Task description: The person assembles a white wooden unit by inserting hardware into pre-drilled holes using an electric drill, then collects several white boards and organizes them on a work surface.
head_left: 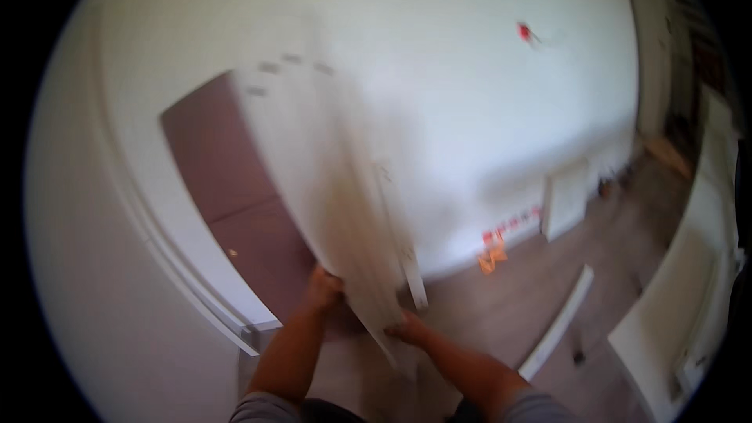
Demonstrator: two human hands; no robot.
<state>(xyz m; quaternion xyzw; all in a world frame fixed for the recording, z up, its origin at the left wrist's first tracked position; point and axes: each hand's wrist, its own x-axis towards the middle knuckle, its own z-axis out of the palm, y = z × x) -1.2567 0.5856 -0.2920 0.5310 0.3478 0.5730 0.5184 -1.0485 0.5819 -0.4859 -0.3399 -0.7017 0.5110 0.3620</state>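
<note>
A tall white panel (pixel 333 188), perhaps several long boards together, stands upright before me and leans a little to the left at its top. Motion smears it, and small grey marks dot its upper end. My left hand (pixel 325 288) grips its left edge. Lower down, my right hand (pixel 409 330) is closed on its right edge, with the fingers partly hidden and blurred. Just right of the panel, a narrow white strip (pixel 401 243) leans against the wall. Behind the panel on the left is a dark reddish-brown board (pixel 235 188) that looks like a door.
The white wall (pixel 470 94) carries a red fitting (pixel 524 30) with a wire. Low along it are red and orange pieces (pixel 492 254) and a leaning white board (pixel 565 200). A white strip (pixel 558 321) lies on the wood-look floor (pixel 470 305); a large white panel (pixel 666 321) stands at right.
</note>
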